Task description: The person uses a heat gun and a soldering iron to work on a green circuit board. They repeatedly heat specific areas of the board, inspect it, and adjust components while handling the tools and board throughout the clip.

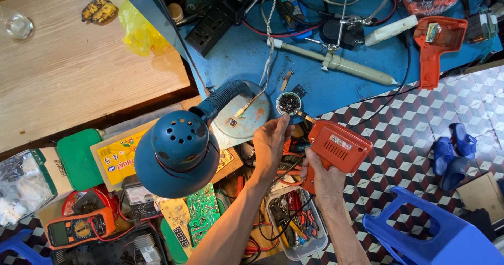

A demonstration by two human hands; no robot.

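My right hand (325,178) grips the handle of an orange pistol-shaped soldering gun (338,148), whose tip points up-left at a small round tin (288,103) holding dark material. That tin rests at the front edge of the blue workbench (247,55). My left hand (270,144) is raised just below the tin, its fingers curled near it; whether they pinch something I cannot tell. A blue desk lamp (177,149) hangs over the bench edge to the left of my hands.
An orange tool casing (434,44), a cream soldering iron (336,63), a helping-hands clamp and a power strip (212,26) lie on the bench. Below are a clear box of tools (296,225), green circuit boards (202,212), an orange multimeter (79,228). A blue plastic chair (436,233) and blue sandals (454,152) stand on the tiled floor.
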